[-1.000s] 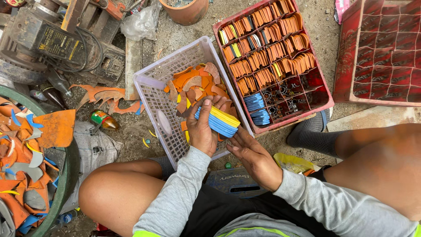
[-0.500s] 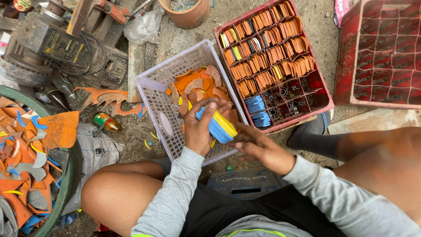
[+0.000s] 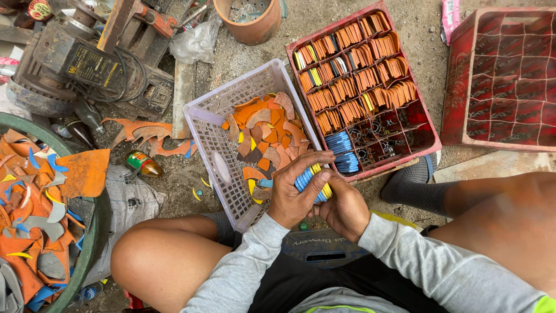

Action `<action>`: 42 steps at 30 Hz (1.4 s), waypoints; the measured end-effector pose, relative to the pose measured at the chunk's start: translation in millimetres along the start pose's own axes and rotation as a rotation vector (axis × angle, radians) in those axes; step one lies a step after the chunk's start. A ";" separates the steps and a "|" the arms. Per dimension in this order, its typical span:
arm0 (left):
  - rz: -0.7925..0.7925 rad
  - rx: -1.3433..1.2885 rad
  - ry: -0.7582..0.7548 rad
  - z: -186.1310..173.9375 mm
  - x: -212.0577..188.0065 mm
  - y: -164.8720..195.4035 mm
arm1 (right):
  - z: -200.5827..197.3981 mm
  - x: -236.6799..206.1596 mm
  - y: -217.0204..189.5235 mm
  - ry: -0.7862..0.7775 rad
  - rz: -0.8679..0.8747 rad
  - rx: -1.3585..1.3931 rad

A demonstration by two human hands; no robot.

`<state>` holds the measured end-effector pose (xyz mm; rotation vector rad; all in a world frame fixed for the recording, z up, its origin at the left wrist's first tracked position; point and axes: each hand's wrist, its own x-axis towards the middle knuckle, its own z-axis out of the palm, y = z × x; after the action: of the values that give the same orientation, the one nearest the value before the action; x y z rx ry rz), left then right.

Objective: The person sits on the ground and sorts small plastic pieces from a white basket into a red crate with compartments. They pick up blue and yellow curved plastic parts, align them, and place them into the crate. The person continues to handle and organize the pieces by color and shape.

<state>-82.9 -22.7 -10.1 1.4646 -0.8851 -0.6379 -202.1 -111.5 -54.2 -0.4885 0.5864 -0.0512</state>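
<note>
Squaring up a stack [image 3: 313, 181] of blue and yellow pieces, I have my left hand [image 3: 295, 194] and right hand [image 3: 344, 208] pressed together, both clamped on it over the basket's [image 3: 217, 136] near rim. By my reckoning the sorting is about two-thirds done: the crate [image 3: 362, 93] at 1 o'clock has most cells packed with orange bundles, blue ones near, and dark cells unfilled. Loose orange offcuts remain in the basket and the tub [image 3: 92, 237] at 9 o'clock.
</note>
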 end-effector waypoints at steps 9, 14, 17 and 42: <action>-0.321 -0.564 0.016 -1.4 3.2 -9.2 | 9.0 -4.5 -7.5 0.089 0.063 0.002; -0.268 -0.460 -0.013 9.5 -5.8 -18.9 | 18.5 -7.4 -10.3 0.123 0.051 0.040; -0.357 -0.428 -0.084 5.7 -4.9 -22.2 | 13.7 -6.2 -9.4 0.102 0.063 -0.003; -0.952 -0.715 -0.271 -2.0 -26.9 -36.9 | 19.0 -29.2 -82.5 -0.404 -0.361 -1.375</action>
<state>-90.6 -0.9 -49.6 1.0716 -0.0369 -1.6854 -208.7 -171.0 12.3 -1.8875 0.0404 0.1210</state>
